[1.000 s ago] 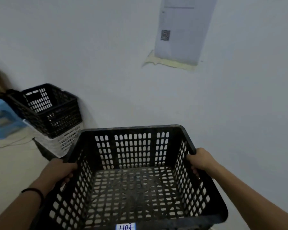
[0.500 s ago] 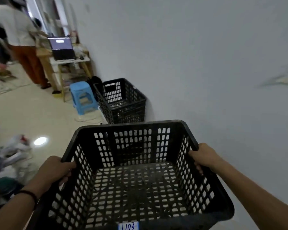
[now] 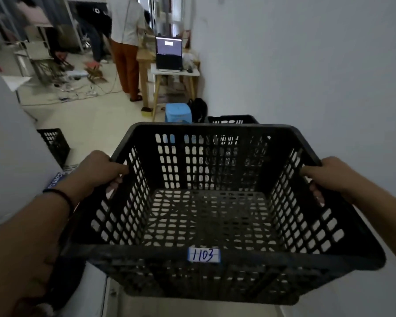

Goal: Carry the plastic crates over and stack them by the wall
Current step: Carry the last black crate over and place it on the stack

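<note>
Black perforated crate (image 3: 206, 213) is being held up off the floor, close in front, roughly level, empty. White label (image 3: 203, 255) reading "1103" is stuck on the near rim. Left hand (image 3: 96, 172) is clamped on the left rim, fingers wrapped under the lip; a dark band (image 3: 60, 194) is being worn on that wrist. Right hand (image 3: 329, 177) is clamped on the right rim the same way, fingertips (image 3: 317, 196) showing through the side holes.

White wall (image 3: 306, 76) is running along the right side, near the crate. Second black crate (image 3: 232, 119) is sitting by the wall just beyond the held one, mostly hidden behind its far rim. Blue stool (image 3: 177, 113) is placed just left of it, with a dark bag (image 3: 198, 108) beside it against the wall. Third black crate (image 3: 54, 143) is partly visible at left on the floor (image 3: 96, 120).

Farther back, an open laptop (image 3: 169, 52) is being carried on a small counter (image 3: 175, 73) by the wall. A person in orange trousers (image 3: 126, 62) is standing left of it. Cables (image 3: 78, 92) are strewn over the floor behind.
</note>
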